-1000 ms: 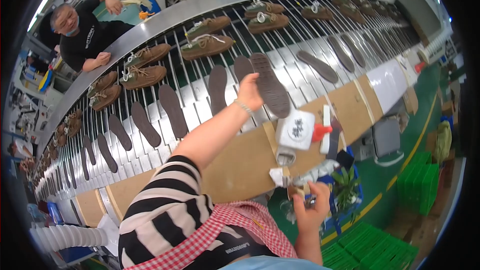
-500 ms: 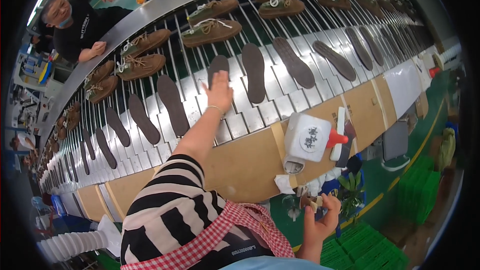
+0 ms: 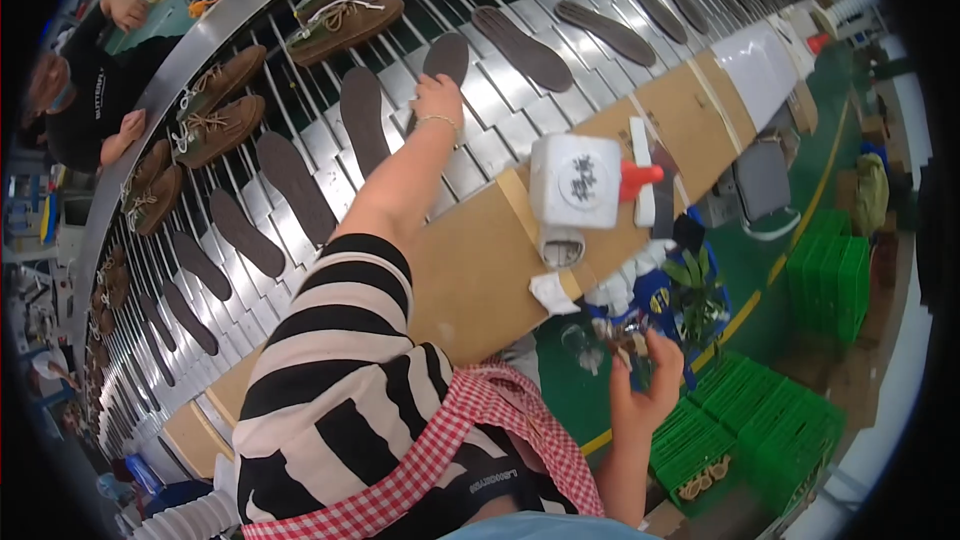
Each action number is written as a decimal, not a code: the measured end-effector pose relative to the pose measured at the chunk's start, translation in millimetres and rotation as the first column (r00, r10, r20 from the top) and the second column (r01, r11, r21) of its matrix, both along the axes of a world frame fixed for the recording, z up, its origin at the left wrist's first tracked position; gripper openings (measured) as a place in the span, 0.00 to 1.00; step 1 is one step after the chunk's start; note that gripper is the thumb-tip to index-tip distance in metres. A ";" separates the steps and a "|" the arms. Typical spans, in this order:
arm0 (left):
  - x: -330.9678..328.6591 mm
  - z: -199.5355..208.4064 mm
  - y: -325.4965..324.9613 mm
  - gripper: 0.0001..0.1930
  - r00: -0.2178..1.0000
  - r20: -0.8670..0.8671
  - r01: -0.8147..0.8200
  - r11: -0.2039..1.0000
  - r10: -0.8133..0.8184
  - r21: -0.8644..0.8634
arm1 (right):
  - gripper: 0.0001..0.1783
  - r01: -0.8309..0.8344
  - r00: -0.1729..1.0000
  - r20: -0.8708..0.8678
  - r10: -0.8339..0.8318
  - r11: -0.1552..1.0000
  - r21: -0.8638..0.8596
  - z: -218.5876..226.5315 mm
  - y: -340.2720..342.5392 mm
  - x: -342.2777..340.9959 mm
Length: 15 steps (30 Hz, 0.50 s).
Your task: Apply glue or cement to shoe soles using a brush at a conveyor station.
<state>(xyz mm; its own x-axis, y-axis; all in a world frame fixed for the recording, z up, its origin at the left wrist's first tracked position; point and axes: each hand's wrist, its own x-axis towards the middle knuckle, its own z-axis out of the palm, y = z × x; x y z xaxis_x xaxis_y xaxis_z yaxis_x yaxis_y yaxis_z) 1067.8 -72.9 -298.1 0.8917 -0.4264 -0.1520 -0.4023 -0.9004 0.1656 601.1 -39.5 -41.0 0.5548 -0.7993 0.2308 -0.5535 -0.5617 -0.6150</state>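
Note:
My left hand (image 3: pixel 438 105) reaches out over the slatted metal conveyor (image 3: pixel 490 115) and lies on a dark brown insole (image 3: pixel 446 55), its fingers slightly bent over the near half. Just left of it rests another insole (image 3: pixel 364 120), and to the right is a ridged insole (image 3: pixel 520 48). My right hand (image 3: pixel 650 380) is held off the conveyor at the lower right. Thumb and fingers there pinch a small beige-brown piece, too blurred to name. Brown lace-up shoes (image 3: pixel 345 28) stand in pairs along the conveyor's far side.
A white jug with a red spout (image 3: pixel 578 180) stands on the cardboard-covered ledge (image 3: pixel 460 285) near me. Green crates (image 3: pixel 760 420) and a potted plant (image 3: pixel 692 278) are at the lower right. Across the conveyor, a person in black (image 3: pixel 85 105) leans on its metal edge.
My left hand has moved from one insole to the neighbouring insole on the right. The whole view has shifted, with shoes and insoles now farther left and up. My right hand keeps its pinch.

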 end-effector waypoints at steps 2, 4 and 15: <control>6.4 6.0 25.0 0.34 0.999 -0.009 0.037 0.998 -0.037 0.053 | 0.27 -0.044 0.999 -0.028 0.043 0.998 -0.049 -3.3 -1.3 -4.4; 9.9 23.6 53.6 0.23 0.988 -0.149 -0.009 0.954 -0.038 -0.301 | 0.26 -0.137 0.989 -0.069 0.128 0.980 -0.147 -10.2 -13.4 -2.4; -129.4 214.4 271.3 0.39 0.481 -0.386 -0.765 -0.163 -0.787 -0.623 | 0.22 -0.327 0.932 -0.257 0.256 0.901 -0.287 -63.7 -61.7 61.8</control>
<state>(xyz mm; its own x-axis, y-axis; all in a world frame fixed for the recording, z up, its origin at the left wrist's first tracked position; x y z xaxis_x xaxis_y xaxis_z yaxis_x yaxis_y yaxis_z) 938.4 198.4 -83.7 0.6902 -0.7232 0.0251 0.5666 0.5617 0.6029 662.9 -101.1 -104.7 0.8148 -0.4966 0.2992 -0.4294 -0.8636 -0.2641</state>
